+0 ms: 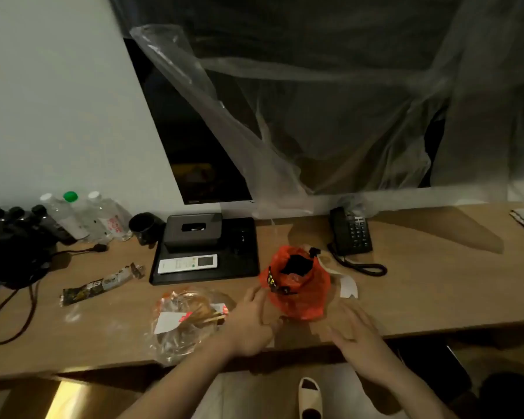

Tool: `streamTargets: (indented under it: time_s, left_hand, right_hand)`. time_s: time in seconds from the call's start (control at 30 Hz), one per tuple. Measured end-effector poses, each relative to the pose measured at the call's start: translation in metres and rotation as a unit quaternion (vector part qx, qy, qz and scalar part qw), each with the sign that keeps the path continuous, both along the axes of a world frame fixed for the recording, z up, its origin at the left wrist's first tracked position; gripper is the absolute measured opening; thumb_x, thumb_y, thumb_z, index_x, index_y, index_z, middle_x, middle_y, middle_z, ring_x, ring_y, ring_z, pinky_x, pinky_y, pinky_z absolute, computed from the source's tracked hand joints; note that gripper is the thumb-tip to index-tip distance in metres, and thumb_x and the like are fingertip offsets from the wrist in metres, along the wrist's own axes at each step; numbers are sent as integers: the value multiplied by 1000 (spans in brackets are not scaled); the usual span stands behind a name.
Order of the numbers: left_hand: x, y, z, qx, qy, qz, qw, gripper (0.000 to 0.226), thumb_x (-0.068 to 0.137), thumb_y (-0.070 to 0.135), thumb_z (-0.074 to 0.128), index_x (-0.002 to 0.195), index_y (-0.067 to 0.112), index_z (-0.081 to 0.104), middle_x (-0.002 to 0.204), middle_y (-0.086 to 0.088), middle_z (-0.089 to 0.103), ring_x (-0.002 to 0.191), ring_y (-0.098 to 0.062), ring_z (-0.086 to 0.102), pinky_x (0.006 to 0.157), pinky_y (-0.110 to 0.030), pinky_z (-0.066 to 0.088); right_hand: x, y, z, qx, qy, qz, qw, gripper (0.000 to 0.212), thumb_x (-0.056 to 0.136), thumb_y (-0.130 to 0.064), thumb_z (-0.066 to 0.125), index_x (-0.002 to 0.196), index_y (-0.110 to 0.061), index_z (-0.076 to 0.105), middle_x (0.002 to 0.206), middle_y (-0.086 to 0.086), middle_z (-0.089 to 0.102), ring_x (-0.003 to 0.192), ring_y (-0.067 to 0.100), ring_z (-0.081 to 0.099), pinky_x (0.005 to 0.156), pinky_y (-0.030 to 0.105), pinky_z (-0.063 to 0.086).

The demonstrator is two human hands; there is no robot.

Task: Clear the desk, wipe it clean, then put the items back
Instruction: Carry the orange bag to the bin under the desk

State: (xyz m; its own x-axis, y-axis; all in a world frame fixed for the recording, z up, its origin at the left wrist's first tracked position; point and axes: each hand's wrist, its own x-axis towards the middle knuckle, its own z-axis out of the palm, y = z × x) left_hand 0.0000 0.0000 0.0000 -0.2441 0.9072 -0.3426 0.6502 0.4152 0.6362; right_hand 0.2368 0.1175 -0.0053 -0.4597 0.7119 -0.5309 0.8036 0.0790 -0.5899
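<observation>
The wooden surface (pixel 421 291) carried 1 orange bag (pixel 297 285) near its front edge, with something black showing at its open top. The left hand (pixel 251 322) lay just left of the bag, fingertips touching its side, fingers loosely curled and its grip holding nothing that could be seen. The right hand (pixel 357 337) hovered beside the bag's right, fingers spread and its grip open. 1 clear bag (pixel 182 322) with a white label lay left of the left hand, and 1 long snack wrapper (pixel 100 285) further left. 1 black tray (pixel 206 255) held 1 dark tissue box (pixel 194 231) and 1 white remote (pixel 188 264). Behind stood 1 black cup (pixel 144 226), 3 clear bottles (pixel 88 219) and 3 dark bottles (pixel 18 219). 1 black telephone (pixel 350 232) sat toward the right, its coiled cord trailing forward.
</observation>
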Motion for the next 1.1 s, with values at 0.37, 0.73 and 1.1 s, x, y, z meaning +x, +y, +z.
streamTargets:
  time_s: [0.37, 0.73, 1.1]
  left_hand:
    - [-2, 138, -86, -130, -111, 317, 933, 91, 84, 57, 59, 160, 21, 24, 166, -12, 25, 149, -36, 31, 122, -49, 29]
    - [-10, 171, -162, -56, -286, 399, 869, 76, 58, 49, 69, 130, 28, 60, 112, 3, 74, 103, -20, 71, 95, -46, 59]
    - [26, 154, -106, -49, -273, 403, 872, 51, 72, 37, 68, 123, 31, 64, 104, 8, 77, 100, -17, 71, 95, -45, 58]
  right_hand:
    - [-36, 145, -63, -119, 29, 14, 992, 39, 104, -37, 56, 142, -29, 50, 135, -14, 52, 131, 14, 52, 104, 28, 45]
    - [-68, 197, -118, -202, 18, -3, 979, 18, 101, -26, 55, 112, -36, 65, 116, -9, 70, 110, 13, 64, 102, 38, 51]
    - [-57, 200, -108, -239, 64, -46, 968, 25, 102, -28, 58, 122, -43, 54, 115, -13, 65, 115, 18, 60, 105, 46, 51]
